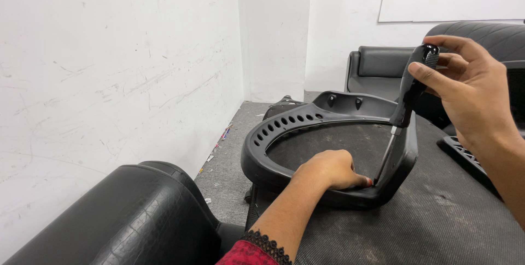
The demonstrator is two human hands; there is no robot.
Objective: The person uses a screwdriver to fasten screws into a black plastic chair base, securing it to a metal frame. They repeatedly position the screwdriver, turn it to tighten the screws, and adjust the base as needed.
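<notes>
On the dark mesh seat (pixel 437 216) lies a curved black plastic chair frame with holes (pixel 284 125). The right hand (pixel 470 92) has its fingers wrapped tight around the black handle of a screwdriver (pixel 407 92), tip down in the frame's corner. The left hand (pixel 331 169) rests curled on the frame, just beside the tip.

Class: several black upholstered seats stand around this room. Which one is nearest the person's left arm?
The glossy crocodile-textured seat at bottom left, beside the left arm; the others stand by the far wall.
</notes>
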